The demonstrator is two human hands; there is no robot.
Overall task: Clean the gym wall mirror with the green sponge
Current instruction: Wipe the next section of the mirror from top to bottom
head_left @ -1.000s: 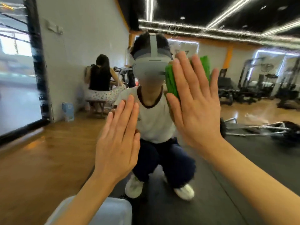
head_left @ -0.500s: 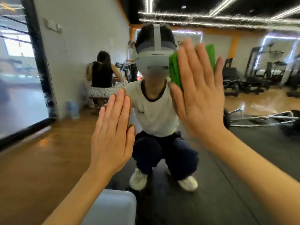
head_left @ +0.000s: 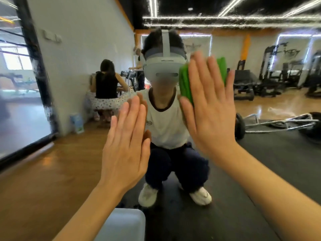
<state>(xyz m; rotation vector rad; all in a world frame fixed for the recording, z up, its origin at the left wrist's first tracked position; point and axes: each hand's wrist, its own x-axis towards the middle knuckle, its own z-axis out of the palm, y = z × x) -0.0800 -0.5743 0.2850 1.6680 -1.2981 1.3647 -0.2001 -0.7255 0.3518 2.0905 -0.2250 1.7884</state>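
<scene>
- Since a second ago, right hand (head_left: 211, 108) has carried the ribbed green sponge (head_left: 186, 84) slightly sideways across the wall mirror glass (head_left: 73, 70), fingers straight, palm pressing.
- Left hand (head_left: 126, 145) rests flat and released on the glass; it may leave smears.
- With no grip, the sponge could slip out.

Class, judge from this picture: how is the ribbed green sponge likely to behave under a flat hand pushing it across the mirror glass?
The ribbed green sponge probably squashes rather than stays stiff, as its ridges look soft. It seems light: the open right hand pins it with straight fingers only. With no grip around it, it may slip sideways on the smooth wall mirror.
</scene>
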